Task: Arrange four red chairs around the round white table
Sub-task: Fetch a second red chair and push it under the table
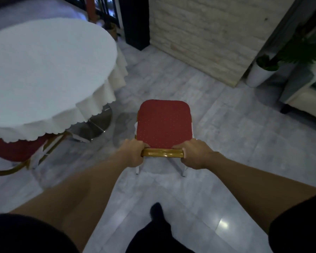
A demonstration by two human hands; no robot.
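Observation:
A red chair [164, 123] with a gold frame stands on the grey tiled floor in the middle of the view, seen from behind and above. My left hand [133, 154] grips the left end of its gold top rail and my right hand [194, 154] grips the right end. The round table [44, 73], covered with a white scalloped cloth, is to the left, a short gap from the held chair. A second red chair [15, 150] is tucked partly under the table's near edge at lower left.
A stone-faced pillar [208, 37] rises behind the chair. A white pot with a green plant [259, 73] and a sofa corner [303, 99] sit at the right. The table's metal base [97, 125] shows under the cloth. My foot [156, 210] is behind the chair.

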